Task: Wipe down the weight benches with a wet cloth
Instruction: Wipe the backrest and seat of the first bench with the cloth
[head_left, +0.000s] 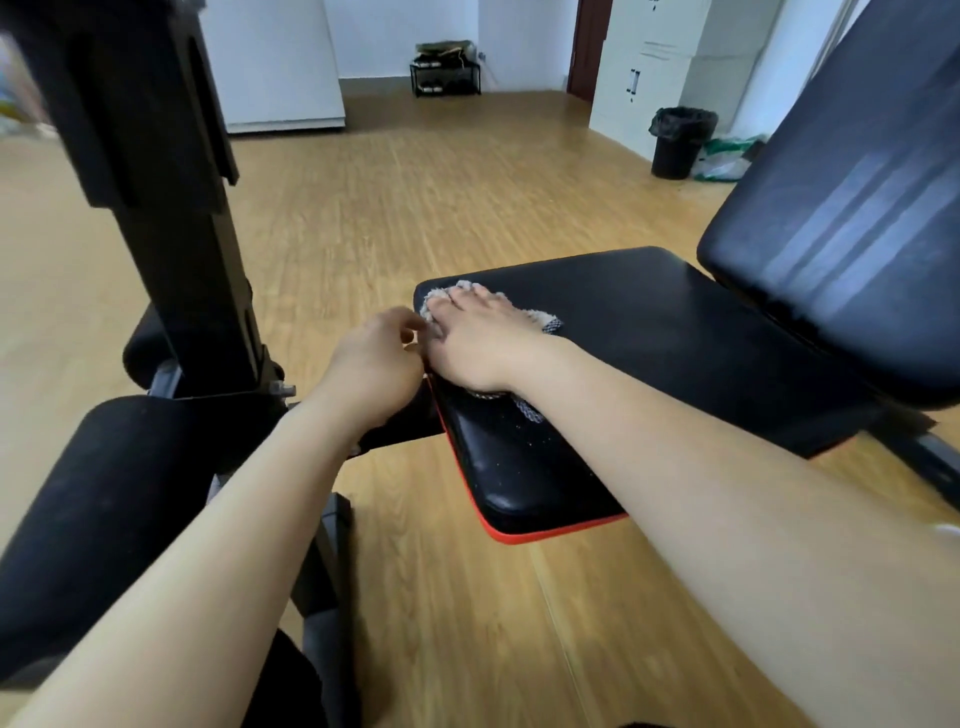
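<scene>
1. Cloth (537, 314) is spread on the weight bench's seat pad (649, 332), at the pad's far left corner.
2. It is pressed flat under the right hand (478, 343), whose fingers are stretched straight over it.
3. The left hand (374, 358) is held at the pad's left edge with its fingers loosely curled. Whether the cloth's edge is pinched cannot be told.

Black padded bench seat (649, 332) with red edge, level, pale fluffy cloth (535, 315) flat near its far corner
</scene>
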